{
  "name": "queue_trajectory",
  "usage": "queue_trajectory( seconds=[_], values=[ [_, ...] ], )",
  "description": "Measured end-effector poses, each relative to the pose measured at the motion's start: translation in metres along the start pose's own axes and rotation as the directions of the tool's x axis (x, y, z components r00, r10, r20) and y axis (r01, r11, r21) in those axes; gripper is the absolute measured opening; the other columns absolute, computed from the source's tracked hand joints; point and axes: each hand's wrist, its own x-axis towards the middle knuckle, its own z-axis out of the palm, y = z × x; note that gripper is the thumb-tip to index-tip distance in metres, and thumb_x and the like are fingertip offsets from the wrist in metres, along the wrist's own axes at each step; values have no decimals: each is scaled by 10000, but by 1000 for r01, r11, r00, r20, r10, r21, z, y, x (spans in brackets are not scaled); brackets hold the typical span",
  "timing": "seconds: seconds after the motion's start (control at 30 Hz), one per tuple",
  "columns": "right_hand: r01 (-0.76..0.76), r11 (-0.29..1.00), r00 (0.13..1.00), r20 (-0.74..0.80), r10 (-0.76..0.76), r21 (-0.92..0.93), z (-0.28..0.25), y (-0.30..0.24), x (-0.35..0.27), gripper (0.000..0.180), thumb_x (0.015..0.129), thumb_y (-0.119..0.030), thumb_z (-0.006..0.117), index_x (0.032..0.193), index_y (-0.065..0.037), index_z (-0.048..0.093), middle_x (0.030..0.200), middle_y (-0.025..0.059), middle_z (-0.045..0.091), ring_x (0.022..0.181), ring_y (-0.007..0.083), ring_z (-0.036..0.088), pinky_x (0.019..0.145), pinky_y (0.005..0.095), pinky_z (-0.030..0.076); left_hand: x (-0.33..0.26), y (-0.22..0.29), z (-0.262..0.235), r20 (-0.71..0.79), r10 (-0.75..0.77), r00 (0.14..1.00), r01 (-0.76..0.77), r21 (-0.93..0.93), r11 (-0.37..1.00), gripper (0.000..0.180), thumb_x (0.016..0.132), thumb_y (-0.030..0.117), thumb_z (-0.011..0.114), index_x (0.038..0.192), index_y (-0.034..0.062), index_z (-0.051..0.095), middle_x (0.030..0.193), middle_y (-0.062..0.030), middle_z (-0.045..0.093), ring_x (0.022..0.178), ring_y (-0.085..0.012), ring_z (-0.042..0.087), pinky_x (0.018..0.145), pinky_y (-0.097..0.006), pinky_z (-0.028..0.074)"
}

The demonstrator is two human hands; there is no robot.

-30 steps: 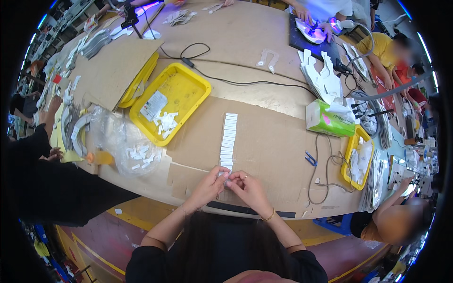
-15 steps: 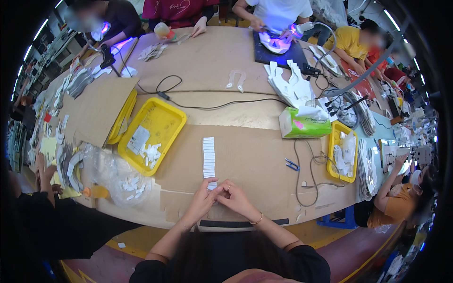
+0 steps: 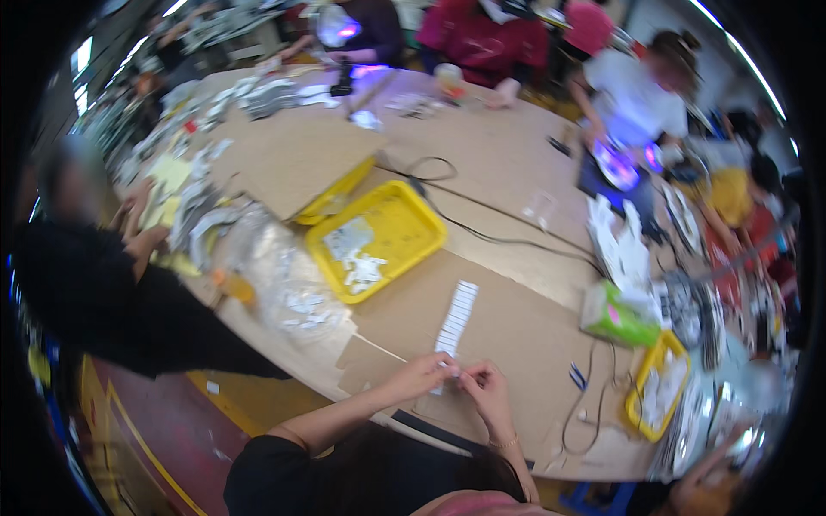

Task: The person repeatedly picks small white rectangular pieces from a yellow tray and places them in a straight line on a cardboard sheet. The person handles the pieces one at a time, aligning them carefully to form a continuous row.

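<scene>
My left hand (image 3: 428, 373) and my right hand (image 3: 487, 391) meet at the near end of a row of small white pieces (image 3: 457, 315) lying on flat cardboard (image 3: 508, 331). Fingers of both hands are pinched together, almost touching each other. Whatever is between the fingertips is too small and blurred to name. The near end of the row is partly hidden by my hands. Just beyond them, to the left, a yellow tray (image 3: 413, 249) holds loose white pieces (image 3: 365, 272) and a pale sheet.
A clear plastic bag (image 3: 280, 275) with white scraps and an orange bottle (image 3: 234, 286) lie left. To the right are a green tissue pack (image 3: 615, 316), small blue snips (image 3: 577, 375), a cable and another yellow tray (image 3: 641, 413). Co-workers sit around the table; one stands at left.
The whole view has turned toward the left, so the table appears shifted right and tilted. My hands stay pinched close together by the row, with fingertips now a little farther apart.
</scene>
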Motion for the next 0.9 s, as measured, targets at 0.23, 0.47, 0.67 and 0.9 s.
queue_trajectory(
  seconds=[0.23,0.47,0.67,0.9],
  values=[
    [121,990,993,7,-121,-78,-1,8,0,182,895,-94,624,1053,-4,603,839,26,628,719,83,594,668,230,505,-6,-8,-2,11,-91,996,91,-121,988,158,950,214,572,956,58,599,642,48,494,534,-30,419,460,-200,317],
    [11,997,997,72,-6,-75,-6,10,-1,173,913,-117,599,1024,12,634,789,34,655,698,77,599,645,227,487,-2,6,-5,37,-144,989,145,-2,989,169,942,196,589,918,31,619,671,42,517,551,-23,421,465,-186,304],
    [60,998,996,70,-59,-5,-10,7,-8,152,927,-112,585,1004,14,624,803,33,642,721,81,590,667,227,484,-10,10,2,7,-101,995,101,-4,995,194,934,234,604,914,42,626,606,68,470,490,-16,388,437,-187,283],
    [-60,998,998,19,61,-29,-4,-6,-7,131,930,-114,594,957,13,607,801,45,640,698,89,590,664,222,497,-10,1,-10,37,80,996,-86,192,978,279,924,302,593,951,30,653,789,-58,653,738,-127,577,694,-293,468]
  ],
)
